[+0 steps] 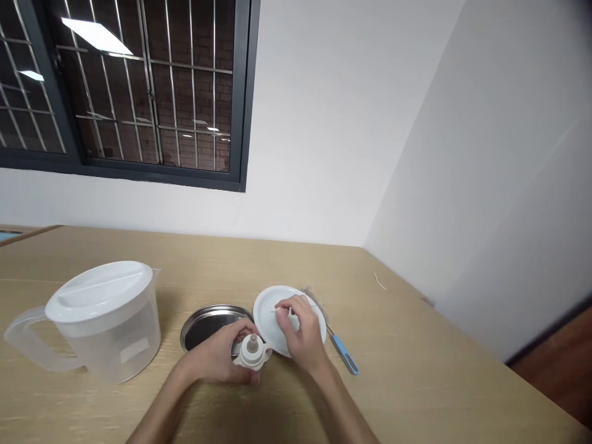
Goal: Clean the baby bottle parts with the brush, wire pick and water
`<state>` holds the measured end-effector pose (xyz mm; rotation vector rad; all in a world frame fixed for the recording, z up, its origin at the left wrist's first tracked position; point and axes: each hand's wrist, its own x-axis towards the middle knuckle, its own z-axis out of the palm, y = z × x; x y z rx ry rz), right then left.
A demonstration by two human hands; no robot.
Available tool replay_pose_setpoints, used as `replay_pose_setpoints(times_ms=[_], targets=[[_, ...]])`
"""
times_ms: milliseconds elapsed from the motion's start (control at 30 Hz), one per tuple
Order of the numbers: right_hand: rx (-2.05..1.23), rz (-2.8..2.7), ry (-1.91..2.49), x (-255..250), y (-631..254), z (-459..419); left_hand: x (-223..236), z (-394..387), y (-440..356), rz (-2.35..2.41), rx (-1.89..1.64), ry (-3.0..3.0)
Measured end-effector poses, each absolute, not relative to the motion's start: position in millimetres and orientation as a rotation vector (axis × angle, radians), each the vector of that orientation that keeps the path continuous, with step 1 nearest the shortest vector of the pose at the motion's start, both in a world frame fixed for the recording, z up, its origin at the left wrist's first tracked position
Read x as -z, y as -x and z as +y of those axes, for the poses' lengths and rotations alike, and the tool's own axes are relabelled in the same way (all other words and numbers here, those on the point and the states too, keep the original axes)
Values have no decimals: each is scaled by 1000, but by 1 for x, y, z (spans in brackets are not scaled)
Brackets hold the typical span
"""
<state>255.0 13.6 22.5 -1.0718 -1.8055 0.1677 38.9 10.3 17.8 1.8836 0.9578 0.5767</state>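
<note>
My left hand [221, 354] grips a small white plastic part with a grey nozzle on top [252, 353], standing on the wooden table [416, 370]. My right hand [300, 330] rests on a round white plate-like lid [272, 308], its fingers pinched near the lid's middle on something thin; I cannot tell what. A round metal dish [206, 324] lies just behind my left hand, touching the white lid's left edge.
A translucent plastic jug with a white lid [99, 317] stands at the left. A brush with a blue handle [345, 356] lies right of the white lid. White walls meet in a corner behind; a barred window is upper left.
</note>
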Motion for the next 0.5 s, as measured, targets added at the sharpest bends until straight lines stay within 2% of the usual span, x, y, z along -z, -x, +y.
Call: replay_pose_setpoints(times_ms=[133, 500], targets=[[-393, -2036, 920, -25, -241, 2, -14, 13, -37, 995, -588, -1941], [-411, -2124, 1064, -13, -227, 2, -8, 17, -35, 1034, -580, -1965]])
